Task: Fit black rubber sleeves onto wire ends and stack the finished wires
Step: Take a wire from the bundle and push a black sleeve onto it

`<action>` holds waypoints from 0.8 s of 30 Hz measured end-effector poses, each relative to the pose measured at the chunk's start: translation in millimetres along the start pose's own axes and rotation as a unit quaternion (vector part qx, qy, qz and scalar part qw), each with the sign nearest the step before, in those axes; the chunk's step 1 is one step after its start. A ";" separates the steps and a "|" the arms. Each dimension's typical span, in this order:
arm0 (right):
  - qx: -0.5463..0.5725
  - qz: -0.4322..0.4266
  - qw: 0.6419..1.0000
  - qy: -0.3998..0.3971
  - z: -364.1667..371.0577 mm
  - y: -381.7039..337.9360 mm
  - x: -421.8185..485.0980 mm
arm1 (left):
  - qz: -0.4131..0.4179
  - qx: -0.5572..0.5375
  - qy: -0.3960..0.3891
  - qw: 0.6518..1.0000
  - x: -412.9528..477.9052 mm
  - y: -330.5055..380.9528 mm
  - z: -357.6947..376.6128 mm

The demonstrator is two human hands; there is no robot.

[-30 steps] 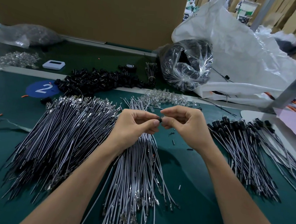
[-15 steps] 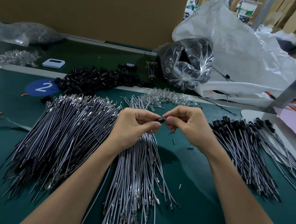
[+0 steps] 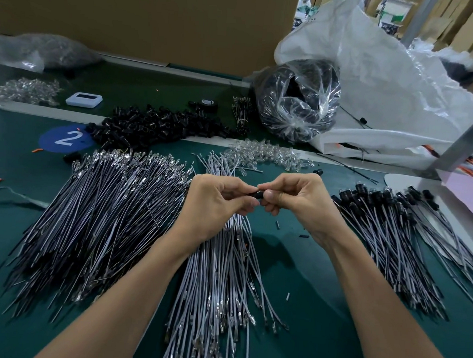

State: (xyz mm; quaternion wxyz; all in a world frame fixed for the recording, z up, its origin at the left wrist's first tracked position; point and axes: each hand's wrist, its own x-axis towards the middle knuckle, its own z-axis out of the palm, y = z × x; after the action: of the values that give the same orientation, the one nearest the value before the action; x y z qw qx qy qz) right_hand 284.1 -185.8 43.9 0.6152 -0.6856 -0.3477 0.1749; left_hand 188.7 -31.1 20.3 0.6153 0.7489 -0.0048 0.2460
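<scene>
Our left hand (image 3: 217,202) and right hand (image 3: 297,202) meet fingertip to fingertip, both pinching one black sleeve (image 3: 255,194) between them. Any wire in it is hidden under our fingers. Around them lie three piles, too dense to count: the left pile (image 3: 97,220) and middle pile (image 3: 218,277) unsleeved, the right pile (image 3: 392,243) sleeved. A heap of loose sleeves (image 3: 161,124) sits well beyond, on the mat (image 3: 302,266).

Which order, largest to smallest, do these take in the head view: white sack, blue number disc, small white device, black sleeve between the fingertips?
1. white sack
2. blue number disc
3. small white device, farther back, so true size unsure
4. black sleeve, partly hidden
</scene>
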 end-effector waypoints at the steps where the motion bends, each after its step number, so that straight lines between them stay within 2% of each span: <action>1: 0.013 -0.002 1.000 -0.002 0.0 0.8 -0.3 | 0.001 -0.006 -0.001 1.000 0.6 0.4 -1.2; 4: 0.058 -0.010 0.998 -0.002 -0.1 2.2 -0.5 | 0.007 -0.020 0.000 1.000 1.4 3.8 -2.1; 7: 0.109 0.019 0.994 -0.016 -8.7 0.7 -0.3 | 0.004 -0.027 -0.018 0.999 1.6 6.3 -1.8; 10: 0.101 0.043 0.994 -0.028 -10.7 3.2 -1.1 | 0.005 -0.011 -0.035 0.999 0.2 6.6 0.4; 14: 0.130 0.045 0.990 -0.033 -9.2 6.5 -0.4 | 0.009 -0.021 -0.008 1.000 -0.3 7.3 -1.9; 18: 0.052 0.040 0.994 -0.087 18.1 15.6 -8.5 | 0.054 0.020 -0.017 0.998 1.6 18.9 14.1; 21: 0.114 0.034 0.991 -0.063 32.8 20.6 -11.7 | 0.061 0.024 -0.015 0.998 6.3 20.7 21.8; 24: 0.099 0.058 0.992 -0.050 24.0 19.4 -4.4 | 0.066 -0.003 0.005 0.998 10.0 13.6 12.6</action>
State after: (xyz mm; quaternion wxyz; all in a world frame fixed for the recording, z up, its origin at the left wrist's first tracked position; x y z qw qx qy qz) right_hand 270.1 -171.6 20.0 0.6508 -0.6305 -0.3188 0.2780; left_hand 197.8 -43.1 34.9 0.5998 0.7440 -0.0514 0.2900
